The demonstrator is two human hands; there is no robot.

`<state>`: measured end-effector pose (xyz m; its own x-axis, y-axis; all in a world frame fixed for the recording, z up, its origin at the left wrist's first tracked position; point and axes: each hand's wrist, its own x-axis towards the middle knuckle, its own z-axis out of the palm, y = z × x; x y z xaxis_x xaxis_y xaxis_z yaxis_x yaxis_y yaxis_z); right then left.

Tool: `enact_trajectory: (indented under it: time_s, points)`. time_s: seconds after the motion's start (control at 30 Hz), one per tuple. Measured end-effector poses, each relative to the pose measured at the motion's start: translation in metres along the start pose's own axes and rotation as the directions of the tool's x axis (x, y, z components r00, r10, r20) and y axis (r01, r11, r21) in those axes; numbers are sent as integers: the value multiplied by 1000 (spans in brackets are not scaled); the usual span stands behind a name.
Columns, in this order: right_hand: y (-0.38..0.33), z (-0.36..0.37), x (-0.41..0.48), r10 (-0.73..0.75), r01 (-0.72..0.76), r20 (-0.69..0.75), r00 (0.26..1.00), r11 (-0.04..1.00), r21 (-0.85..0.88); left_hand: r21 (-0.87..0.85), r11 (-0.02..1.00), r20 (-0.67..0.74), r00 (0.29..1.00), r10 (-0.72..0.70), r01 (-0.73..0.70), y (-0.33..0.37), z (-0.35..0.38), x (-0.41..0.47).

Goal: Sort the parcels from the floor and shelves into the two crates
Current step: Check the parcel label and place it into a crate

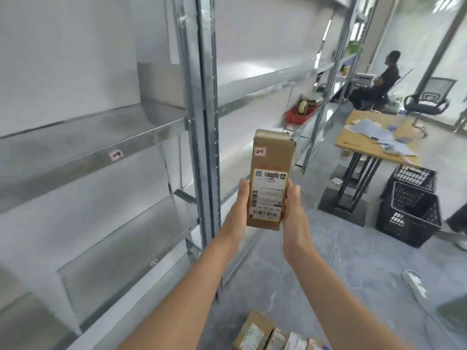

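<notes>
Hands are gripping a tall cardboard parcel [271, 180] upright in mid-air beside the metal shelving [101, 137]. The left hand [241, 198] is pressing flat against the parcel's left edge, fingers extended, while the right hand [293, 205] is clasping the right edge, thumb lying along the side. A white shipping label [267, 195] is facing the camera, its print upside down. Two black crates [409, 200] are standing stacked on the grey floor [341, 261] well apart to the right, near a wooden table [364, 145]. More parcels [267, 334] are lying on the floor at the bottom edge. A seated person [376, 82] is showing far behind.
</notes>
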<state>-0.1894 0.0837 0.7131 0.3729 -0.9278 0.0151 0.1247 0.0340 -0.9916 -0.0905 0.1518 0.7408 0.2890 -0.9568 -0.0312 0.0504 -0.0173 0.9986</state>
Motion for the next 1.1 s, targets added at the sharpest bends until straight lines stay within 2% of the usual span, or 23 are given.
enact_trajectory:
  time_s: [0.17,0.4,0.63,0.8,1.1]
  points:
    - [-37,34,-54,-60,59,43,997,998,26,53,995,-74,994,83,-79,42,-21,-72]
    - [-77,83,-110,-92,86,178,980,995,41,113,985,-230,961,156,-133,88,-46,-161]
    - [-100,131,-166,-81,58,402,912,996,70,162,976,-482,851,207,-145,110,-60,-246]
    - [-102,155,-217,-75,38,587,806,996,75,151,979,-644,738,202,-136,112,-54,-314]
    - [-89,196,-339,-26,-22,870,492,999,42,171,984,-890,420,177,-52,93,-40,-451]
